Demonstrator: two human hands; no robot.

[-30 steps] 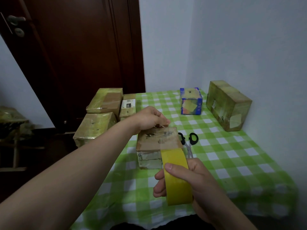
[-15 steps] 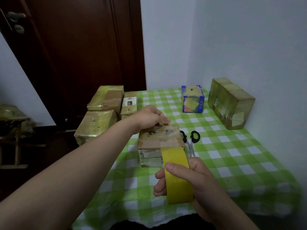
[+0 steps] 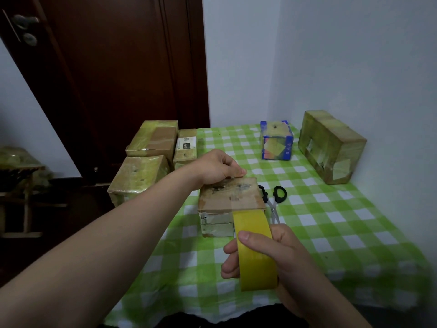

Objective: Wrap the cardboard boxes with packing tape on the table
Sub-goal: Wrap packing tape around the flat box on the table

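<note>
A small brown cardboard box (image 3: 227,197) stands mid-table on the green checked cloth (image 3: 331,223). My left hand (image 3: 217,168) presses its fingertips on the box's far top edge, pinning the end of a clear strip of tape. That strip runs across the top, down to the yellow tape roll (image 3: 255,249), which my right hand (image 3: 281,254) grips just in front of the box, thumb on the roll's outer face.
Black-handled scissors (image 3: 274,197) lie just right of the box. A blue box (image 3: 275,140) and a big taped box (image 3: 331,145) sit at the back right by the wall. Three taped boxes (image 3: 139,178) crowd the left edge, beside a dark door.
Both hands and the box have held their places; the tape strip stays stretched over the box top. Only the camera's view shifted slightly.
</note>
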